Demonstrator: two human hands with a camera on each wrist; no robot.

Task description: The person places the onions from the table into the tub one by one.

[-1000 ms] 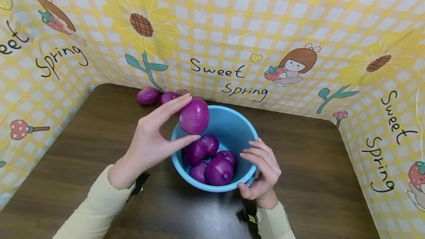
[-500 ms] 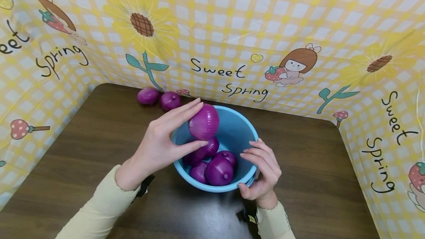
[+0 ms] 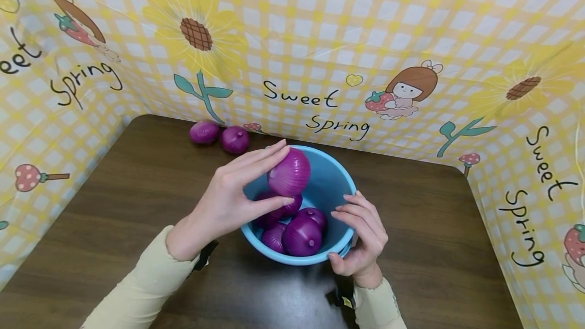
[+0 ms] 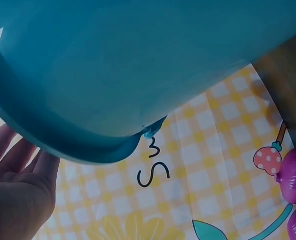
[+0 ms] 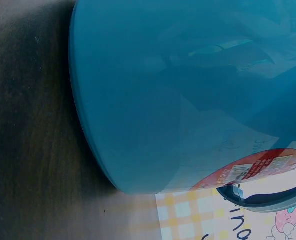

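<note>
My left hand (image 3: 230,197) holds a glossy purple onion (image 3: 291,172) between thumb and fingers, over the left part of a blue bucket (image 3: 332,179). Inside the bucket lie several more purple onions (image 3: 301,236), partly covered by my left hand and the held onion. At the bucket's right side, my right hand (image 3: 363,237) grips the rim, fingers over the inner edge and thumb outside. The left wrist view shows the left hand (image 4: 20,200) beside the bucket's rim (image 4: 77,155); the held onion is hidden there. Bucket wall (image 5: 178,100) fills most of the right wrist view.
Two purple onions, one at the left (image 3: 204,132) and one beside it (image 3: 235,139), sit at the back of the dark wooden table (image 3: 425,217). A yellow checked cloth (image 3: 292,39) surrounds the back and sides. The bucket has a red label (image 5: 258,167) and a handle (image 5: 268,202).
My left hand has carried the onion to the right and slightly down, from the bucket's left rim to over its inside. The right hand has stayed on the rim.
</note>
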